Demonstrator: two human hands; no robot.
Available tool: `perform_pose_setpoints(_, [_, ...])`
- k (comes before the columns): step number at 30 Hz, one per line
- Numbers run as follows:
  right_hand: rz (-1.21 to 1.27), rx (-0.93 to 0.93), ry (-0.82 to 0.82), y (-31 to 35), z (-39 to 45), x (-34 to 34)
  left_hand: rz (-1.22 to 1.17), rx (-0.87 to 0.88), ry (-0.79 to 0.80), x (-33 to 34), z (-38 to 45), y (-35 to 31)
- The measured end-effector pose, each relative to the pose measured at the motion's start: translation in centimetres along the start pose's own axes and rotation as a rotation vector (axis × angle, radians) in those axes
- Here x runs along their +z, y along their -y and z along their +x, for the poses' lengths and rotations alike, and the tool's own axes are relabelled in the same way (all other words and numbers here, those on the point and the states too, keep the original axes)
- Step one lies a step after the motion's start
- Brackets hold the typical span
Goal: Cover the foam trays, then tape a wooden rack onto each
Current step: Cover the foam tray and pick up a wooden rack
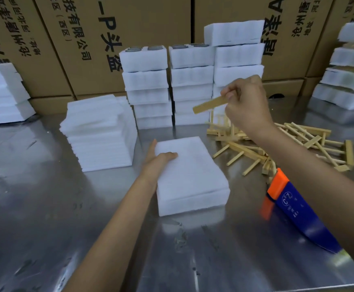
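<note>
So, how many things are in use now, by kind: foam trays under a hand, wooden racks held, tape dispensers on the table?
Covered foam tray, under the left hand: 1
Wooden rack, held by the right hand: 1
Tape dispenser: 1
Total: 3

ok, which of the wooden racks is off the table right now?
The wooden rack pinched in the right hand, lifted above the rack pile; all the others lie on the table.

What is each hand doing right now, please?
Left hand: open, resting on the covered foam tray.
Right hand: gripping a wooden rack lifted above the pile.
</note>
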State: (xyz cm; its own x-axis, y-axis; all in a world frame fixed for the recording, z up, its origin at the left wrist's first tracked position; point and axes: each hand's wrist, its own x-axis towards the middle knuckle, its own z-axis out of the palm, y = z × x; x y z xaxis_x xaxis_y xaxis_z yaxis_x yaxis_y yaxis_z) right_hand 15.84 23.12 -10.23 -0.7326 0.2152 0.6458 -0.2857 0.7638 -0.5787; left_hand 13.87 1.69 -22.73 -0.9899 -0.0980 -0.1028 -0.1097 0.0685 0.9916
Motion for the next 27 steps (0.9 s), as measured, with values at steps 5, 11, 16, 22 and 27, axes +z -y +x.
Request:
perform_pose_setpoints(5, [0.109, -0.172, 0.084, 1.8, -7.1, 2.5, -0.174, -0.061, -0.03, 0.2, -0.3, -0.5])
perform_pose_setpoints(11, [-0.019, -0.291, 0.195, 1.7, -14.1, 5.2, -0.159, -0.064, 0.083, -0.3, -0.6, -0.9])
perform_pose_setpoints(16, [0.191, -0.103, 0.048, 1.6, -14.7, 5.4, -0.118, -0.055, 0.146, 0.1, -0.5, -1.0])
perform_pose_setpoints(22, [0.19, -0.13, 0.173, 1.4, -16.1, 5.9, 0.03, 0.0, 0.081, -0.2, 0.9, -0.5])
perform_pose_setpoints(27, [0.276, -0.14, 0.258, 1.3, -15.1, 5.3, 0.226, 0.018, 0.06, 0.0, 1.7, -1.4])
